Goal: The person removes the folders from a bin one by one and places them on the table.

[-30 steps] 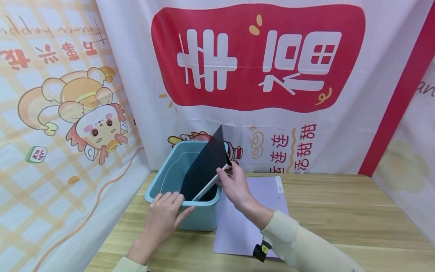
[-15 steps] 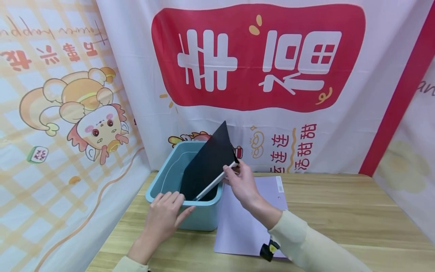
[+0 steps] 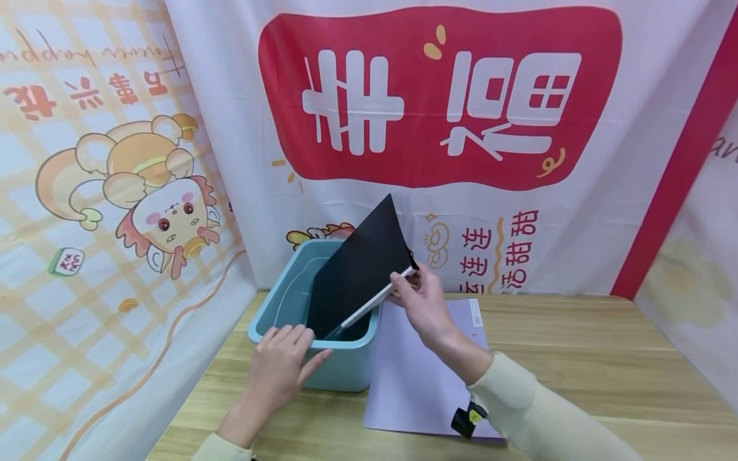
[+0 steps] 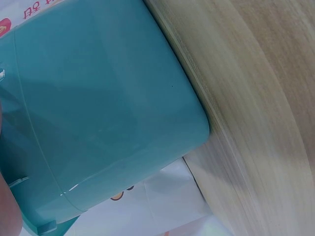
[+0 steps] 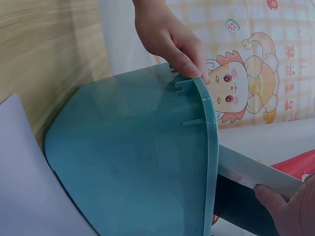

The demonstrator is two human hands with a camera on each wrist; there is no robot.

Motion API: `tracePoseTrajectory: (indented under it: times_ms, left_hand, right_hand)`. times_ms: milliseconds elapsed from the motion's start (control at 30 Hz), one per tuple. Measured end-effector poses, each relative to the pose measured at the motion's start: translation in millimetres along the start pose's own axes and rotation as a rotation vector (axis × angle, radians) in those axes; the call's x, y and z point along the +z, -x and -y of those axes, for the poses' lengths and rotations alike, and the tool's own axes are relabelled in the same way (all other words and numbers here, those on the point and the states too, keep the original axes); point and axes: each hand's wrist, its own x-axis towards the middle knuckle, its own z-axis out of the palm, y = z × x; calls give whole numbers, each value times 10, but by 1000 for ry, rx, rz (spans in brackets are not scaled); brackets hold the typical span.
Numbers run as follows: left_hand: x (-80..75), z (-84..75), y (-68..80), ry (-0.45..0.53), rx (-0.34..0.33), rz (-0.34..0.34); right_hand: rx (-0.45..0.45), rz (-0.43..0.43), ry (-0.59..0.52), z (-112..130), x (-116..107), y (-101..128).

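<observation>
Pale wooden counter bearing a teal rectangular plastic bin, the landmark. Left hand: fingers straight, spread, resting on the bin's near rim. Right of the bin, touching its base, a flat lilac plastic clipboard lies on the counter. Right hand: fingers and thumb pinching the white edge of a thin black rectangular tablet, tilted, lower corner inside the bin, upper corner above its far rim. Behind the bin: a printed red-and-white fabric backdrop.

"幸福" mirrored on red banner
</observation>
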Motion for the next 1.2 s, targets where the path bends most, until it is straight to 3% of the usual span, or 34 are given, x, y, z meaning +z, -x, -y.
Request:
tracePoseTrajectory:
  times_ms: [1200]
  left_hand:
    - [22, 5, 7, 2, -1, -7]
  right_hand:
    - [-63, -10, -12, 106, -305, 7]
